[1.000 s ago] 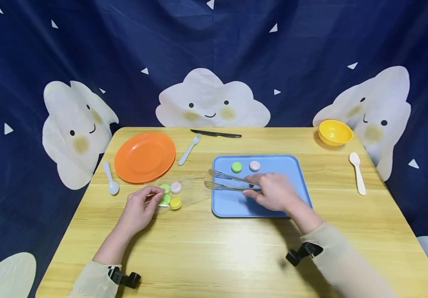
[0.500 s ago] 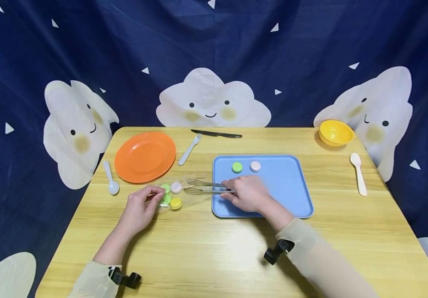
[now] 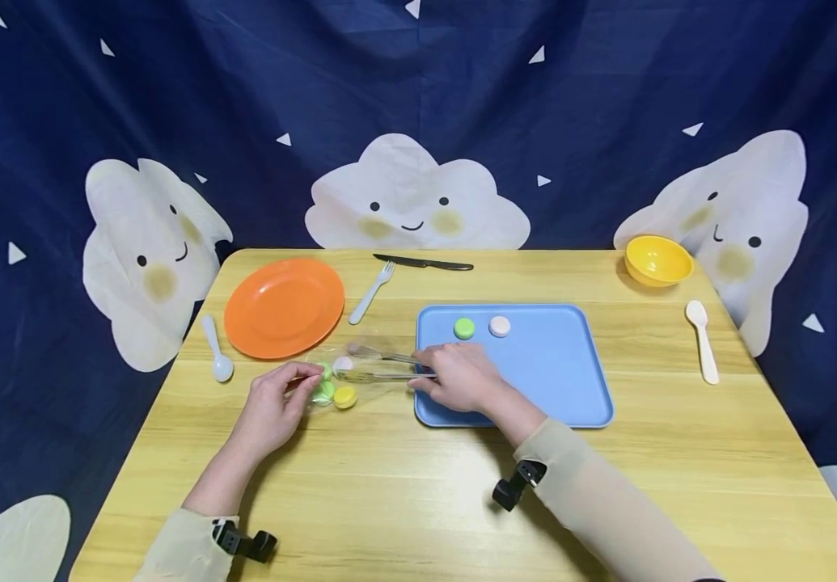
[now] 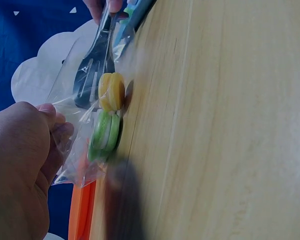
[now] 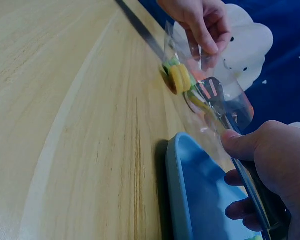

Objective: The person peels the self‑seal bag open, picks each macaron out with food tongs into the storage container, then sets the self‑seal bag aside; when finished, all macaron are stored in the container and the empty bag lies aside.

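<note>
My left hand [image 3: 272, 408] pinches the edge of a clear plastic bag [image 4: 70, 172] lying left of the blue tray [image 3: 549, 372]. Inside the bag are a yellow macaron [image 3: 345, 397], green macarons [image 3: 323, 394] and a pale lilac macaron [image 3: 343, 365]. My right hand [image 3: 458, 378], over the tray's left edge, grips metal tongs [image 3: 403, 375] that point left. Their two slotted tips are spread and reach into the bag, overlapping the lilac macaron in the head view. On the tray sit a green macaron [image 3: 465, 327] and a pale pink macaron [image 3: 500, 326].
An orange plate [image 3: 283, 309] lies behind the bag, with a pale spoon [image 3: 217, 352] to its left. A light fork [image 3: 370, 295] and a black knife [image 3: 424, 262] lie at the back. A yellow bowl [image 3: 658, 261] and a white spoon [image 3: 702, 339] are at right.
My right hand has moved left from over the tray, carrying the tongs' tips into the bag around the lilac macaron. The left hand has stayed at the bag.
</note>
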Demonstrator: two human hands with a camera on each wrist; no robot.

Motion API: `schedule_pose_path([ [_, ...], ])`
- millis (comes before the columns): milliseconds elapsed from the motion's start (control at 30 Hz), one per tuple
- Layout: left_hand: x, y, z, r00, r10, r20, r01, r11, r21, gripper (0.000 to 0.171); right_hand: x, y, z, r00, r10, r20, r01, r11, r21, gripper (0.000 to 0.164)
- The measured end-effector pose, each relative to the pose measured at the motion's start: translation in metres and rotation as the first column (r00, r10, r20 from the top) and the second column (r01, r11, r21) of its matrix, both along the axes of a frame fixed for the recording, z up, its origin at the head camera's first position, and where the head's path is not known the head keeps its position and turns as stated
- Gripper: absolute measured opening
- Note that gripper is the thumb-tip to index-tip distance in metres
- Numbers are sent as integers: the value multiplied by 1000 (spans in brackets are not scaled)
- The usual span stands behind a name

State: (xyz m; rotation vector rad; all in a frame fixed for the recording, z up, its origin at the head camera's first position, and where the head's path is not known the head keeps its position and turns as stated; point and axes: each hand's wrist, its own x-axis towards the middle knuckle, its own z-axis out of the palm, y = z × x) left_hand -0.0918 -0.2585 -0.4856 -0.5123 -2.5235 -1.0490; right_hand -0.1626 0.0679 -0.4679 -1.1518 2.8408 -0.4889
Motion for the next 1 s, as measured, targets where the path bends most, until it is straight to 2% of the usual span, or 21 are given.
schedule_pose_path([
  [167,0,1,-1,1000,18,15,-18,1000,6,9,1,0,-1,1000,18,9,-18,999,-27,37],
  [400,0,3,-4,999,45,12,-45,999,9,7,3,8,-2,1000,26,14,-25,997,-71,40],
  [533,0,3,-5,999,33,-4,-33,999,20,8,1,6,-3,1000,28,2,-28,998,-63,42],
  [700,-1,2,-6,1000,-1,-24,2,1000,28,12,0,-4,-4,999,30,-40,-30,1000,5,42],
  [833,-1,2,-6,999,-26,-25,27,999,40,14,0,-11,-4,998,27,-53,-26,999,25,30],
  [1000,-1,2,-5,1000,-22,-8,22,999,48,12,1,-11,-2,998,33,-60,-33,999,0,23],
])
